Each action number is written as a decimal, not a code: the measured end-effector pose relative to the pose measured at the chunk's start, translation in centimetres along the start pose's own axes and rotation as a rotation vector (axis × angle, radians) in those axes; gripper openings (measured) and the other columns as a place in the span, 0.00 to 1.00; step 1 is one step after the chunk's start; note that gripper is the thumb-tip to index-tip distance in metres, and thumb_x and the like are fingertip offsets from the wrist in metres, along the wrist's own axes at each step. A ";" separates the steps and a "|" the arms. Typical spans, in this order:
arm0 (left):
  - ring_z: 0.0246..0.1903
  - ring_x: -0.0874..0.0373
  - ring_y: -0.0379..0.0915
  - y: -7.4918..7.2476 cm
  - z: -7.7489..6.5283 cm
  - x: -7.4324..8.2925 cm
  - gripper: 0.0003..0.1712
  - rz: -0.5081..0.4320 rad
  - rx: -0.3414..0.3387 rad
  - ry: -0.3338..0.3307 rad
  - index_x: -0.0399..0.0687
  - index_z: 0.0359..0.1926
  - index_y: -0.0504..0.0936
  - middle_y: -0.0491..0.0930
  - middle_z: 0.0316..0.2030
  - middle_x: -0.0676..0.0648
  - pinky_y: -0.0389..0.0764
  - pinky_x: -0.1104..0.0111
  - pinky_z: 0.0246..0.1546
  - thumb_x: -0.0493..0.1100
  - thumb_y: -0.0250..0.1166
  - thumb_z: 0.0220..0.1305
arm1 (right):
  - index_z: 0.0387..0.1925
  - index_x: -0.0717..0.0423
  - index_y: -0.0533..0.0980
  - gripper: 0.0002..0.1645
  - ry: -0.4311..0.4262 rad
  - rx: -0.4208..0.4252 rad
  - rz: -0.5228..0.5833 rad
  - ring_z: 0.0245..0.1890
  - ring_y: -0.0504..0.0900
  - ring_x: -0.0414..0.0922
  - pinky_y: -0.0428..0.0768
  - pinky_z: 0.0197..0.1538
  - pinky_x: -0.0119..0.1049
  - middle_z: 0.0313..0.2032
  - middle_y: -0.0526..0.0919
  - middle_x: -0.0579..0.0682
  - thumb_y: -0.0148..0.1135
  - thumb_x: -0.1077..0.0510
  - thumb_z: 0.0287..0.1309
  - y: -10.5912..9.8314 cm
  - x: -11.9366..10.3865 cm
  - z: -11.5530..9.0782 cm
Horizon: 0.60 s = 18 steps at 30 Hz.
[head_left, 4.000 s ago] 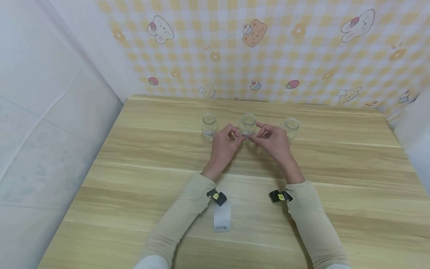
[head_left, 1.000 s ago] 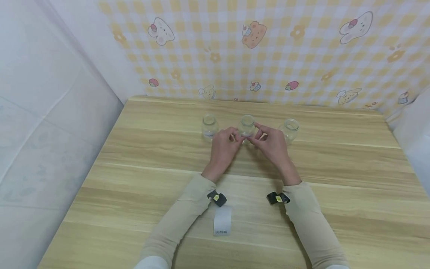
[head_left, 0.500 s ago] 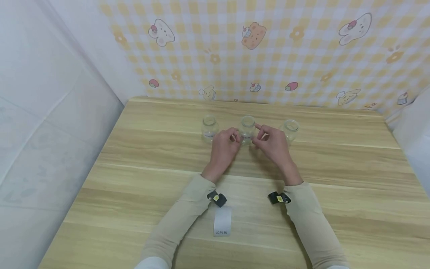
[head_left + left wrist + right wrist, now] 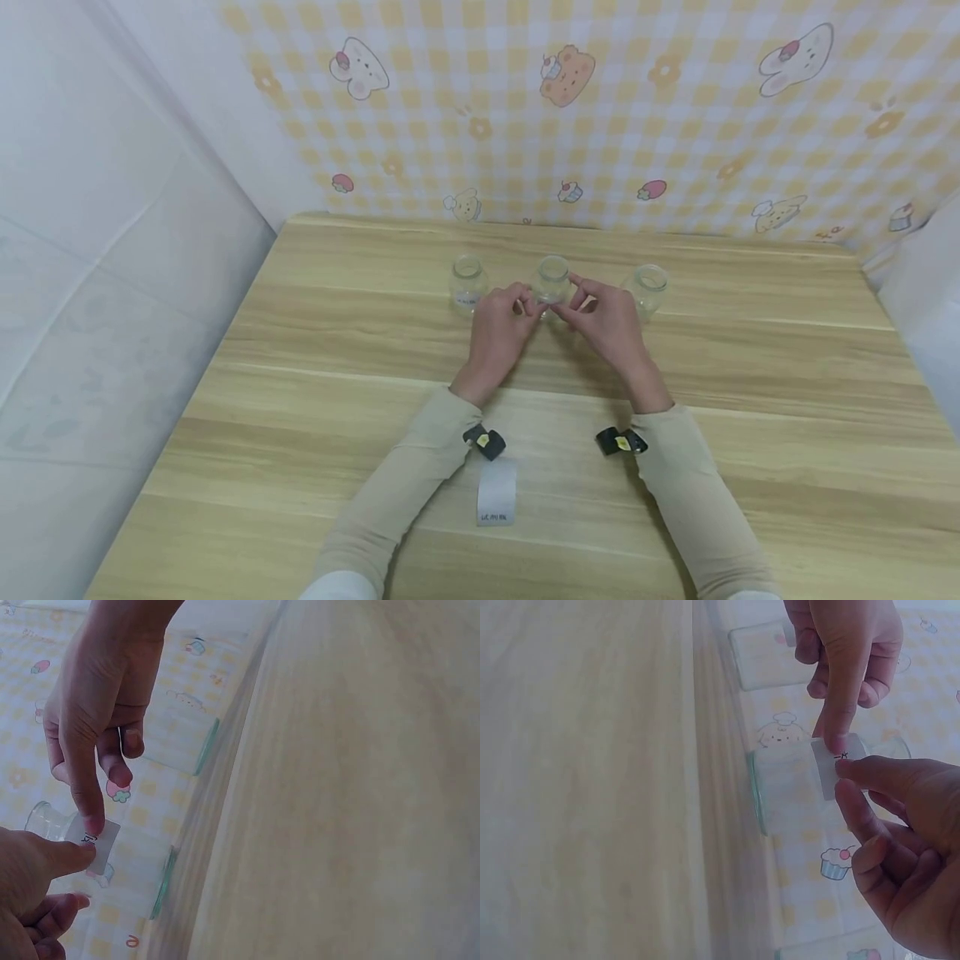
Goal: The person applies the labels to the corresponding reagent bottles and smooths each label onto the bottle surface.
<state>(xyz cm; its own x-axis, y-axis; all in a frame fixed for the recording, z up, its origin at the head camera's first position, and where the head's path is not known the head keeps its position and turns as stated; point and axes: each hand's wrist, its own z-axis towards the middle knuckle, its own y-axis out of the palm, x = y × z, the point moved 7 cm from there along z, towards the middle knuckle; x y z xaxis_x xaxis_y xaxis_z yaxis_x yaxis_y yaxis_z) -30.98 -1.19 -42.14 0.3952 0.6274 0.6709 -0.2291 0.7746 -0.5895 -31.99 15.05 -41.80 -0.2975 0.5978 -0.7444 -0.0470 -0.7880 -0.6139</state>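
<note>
In the head view, a clear glass jar [image 4: 553,275] stands upright between both hands. My left hand [image 4: 499,329] holds it from the left, and my right hand [image 4: 611,327] from the right. Both thumbs meet at its front, pressing on a white label [image 4: 103,855] with dark handwriting, partly covered by the thumbs. The right wrist view shows the label [image 4: 825,771] lying across the jar's side, near its neck. Other fingers lie at the jar's sides; the left ones are partly hidden.
A similar jar [image 4: 467,279] with a written label stands to the left, and another jar [image 4: 649,283] to the right, close to the right hand. A white paper strip [image 4: 497,496] with dark handwriting lies on the wooden table [image 4: 315,450] near the left forearm. A checked cloth [image 4: 480,83] hangs behind.
Half a second ago the thumbs were spread apart to the jar's sides with the label showing between them. Now they are together over the label again, as one second ago. The jar stays in place.
</note>
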 end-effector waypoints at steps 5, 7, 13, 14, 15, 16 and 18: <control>0.31 0.52 0.82 0.0 0.0 0.0 0.14 -0.010 -0.017 0.000 0.43 0.23 0.80 0.88 0.32 0.42 0.82 0.64 0.39 0.35 0.76 0.60 | 0.21 0.59 0.75 0.17 -0.005 -0.009 0.022 0.20 0.87 0.50 0.71 0.20 0.23 0.58 0.83 0.60 0.75 0.64 0.59 -0.1 0.1 0.0; 0.33 0.52 0.83 0.1 0.1 0.0 0.14 -0.018 -0.026 -0.001 0.44 0.23 0.80 0.89 0.33 0.43 0.83 0.64 0.42 0.34 0.76 0.60 | 0.22 0.59 0.74 0.17 -0.004 -0.014 0.031 0.19 0.87 0.51 0.69 0.18 0.24 0.58 0.83 0.59 0.74 0.65 0.60 -0.2 0.2 0.0; 0.36 0.52 0.84 0.2 0.2 -0.1 0.13 -0.034 -0.037 -0.013 0.43 0.22 0.81 0.89 0.33 0.43 0.83 0.64 0.47 0.32 0.75 0.61 | 0.23 0.60 0.73 0.16 -0.002 -0.019 0.053 0.18 0.86 0.53 0.66 0.17 0.25 0.58 0.83 0.61 0.71 0.67 0.61 -0.3 0.2 0.1; 0.36 0.52 0.84 0.2 0.2 -0.1 0.13 -0.037 -0.038 -0.014 0.42 0.22 0.81 0.88 0.33 0.43 0.83 0.64 0.47 0.31 0.74 0.61 | 0.23 0.60 0.73 0.16 -0.001 -0.018 0.054 0.18 0.86 0.53 0.66 0.17 0.25 0.58 0.83 0.61 0.71 0.68 0.62 -0.3 0.2 0.1; 0.36 0.52 0.84 0.3 0.2 -0.1 0.12 -0.037 -0.039 -0.014 0.42 0.23 0.82 0.89 0.33 0.43 0.83 0.64 0.48 0.31 0.74 0.61 | 0.23 0.60 0.73 0.16 -0.002 -0.017 0.054 0.18 0.86 0.52 0.66 0.17 0.25 0.58 0.83 0.61 0.71 0.68 0.62 -0.3 0.2 0.1; 0.36 0.52 0.84 0.3 0.2 -0.1 0.11 -0.038 -0.041 -0.015 0.41 0.23 0.83 0.89 0.33 0.44 0.83 0.64 0.48 0.29 0.73 0.61 | 0.23 0.60 0.73 0.16 -0.002 -0.017 0.054 0.18 0.86 0.53 0.67 0.17 0.25 0.58 0.82 0.61 0.70 0.68 0.62 -0.3 0.2 0.1; 0.35 0.52 0.84 0.3 0.2 -0.1 0.10 -0.037 -0.046 -0.019 0.40 0.25 0.83 0.89 0.33 0.44 0.83 0.64 0.48 0.27 0.72 0.60 | 0.23 0.60 0.73 0.16 0.000 -0.017 0.054 0.19 0.86 0.52 0.67 0.18 0.25 0.58 0.82 0.61 0.70 0.68 0.62 -0.3 0.3 0.0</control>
<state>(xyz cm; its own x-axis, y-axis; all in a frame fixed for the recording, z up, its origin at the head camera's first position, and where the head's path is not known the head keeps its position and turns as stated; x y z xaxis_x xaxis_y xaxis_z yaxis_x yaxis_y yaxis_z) -31.23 -1.05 -42.33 0.3859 0.6001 0.7007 -0.1736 0.7932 -0.5837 -32.10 15.46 -41.85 -0.2995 0.5541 -0.7767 -0.0143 -0.8166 -0.5770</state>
